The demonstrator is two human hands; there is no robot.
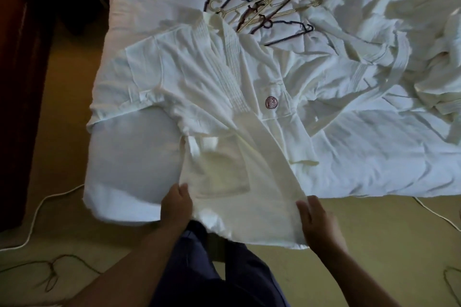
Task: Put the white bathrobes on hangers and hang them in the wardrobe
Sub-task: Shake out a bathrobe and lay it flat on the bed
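Head view: the white cotton bathrobe with a dark red round emblem [219, 107] lies front-up and spread flat on the white-sheeted bed [129, 157]. Its collar points away and its hem droops over the near edge, probably smoothed out so a hanger can go in. The left hand [175, 207] pinches the hem's left edge, thumb on top. The right hand [318, 224] lies against the right edge, but I cannot tell whether it grips. The tangled dark and cream plastic hangers [259, 11] sit just beyond the collar, and more crumpled white robes [389, 62] lie to the right.
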